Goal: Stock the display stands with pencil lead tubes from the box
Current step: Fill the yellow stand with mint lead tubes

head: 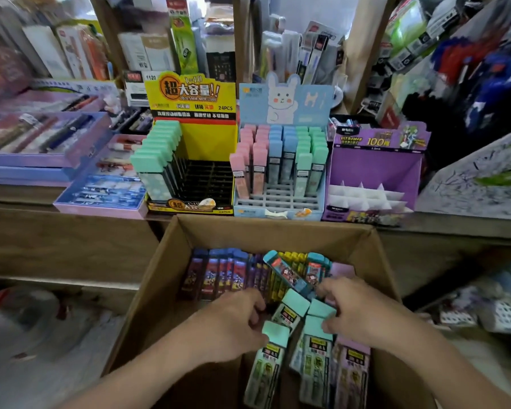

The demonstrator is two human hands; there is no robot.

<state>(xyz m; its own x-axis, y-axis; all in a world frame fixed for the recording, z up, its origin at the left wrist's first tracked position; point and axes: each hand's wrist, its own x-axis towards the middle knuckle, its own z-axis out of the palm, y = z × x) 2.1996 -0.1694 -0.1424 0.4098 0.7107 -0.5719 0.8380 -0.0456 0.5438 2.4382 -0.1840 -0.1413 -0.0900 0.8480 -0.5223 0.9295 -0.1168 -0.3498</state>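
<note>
pencil lead tubes (316, 352) fill the open cardboard box (165, 276) at the bottom of the view. mint-capped ones lie slanted in the near half, purple printed tubes (219, 273) stand in a row at the back left, yellow tubes (292, 258) sit behind the middle, and one teal-capped tube (289, 274) lies tilted across them. both hands are down in the box among the mint caps. the left hand (233, 323) is curled, its thumb and forefinger pinching the cap edge of one mint-capped tube (267, 367). the right hand (357, 308) has its fingers bent onto two neighbouring mint caps; whether it actually grasps one i cannot tell. just behind the box, on a wooden counter (71, 231), three display stands sit side by side. the yellow stand (207, 143) has one row of mint tubes along its left side. the blue stand (281, 202), with a rabbit card, holds pink, blue and mint tubes in its rear rows. the purple stand (375, 166) shows white dividers. trays of pens (42, 137) lie to the left of the stands.
</note>
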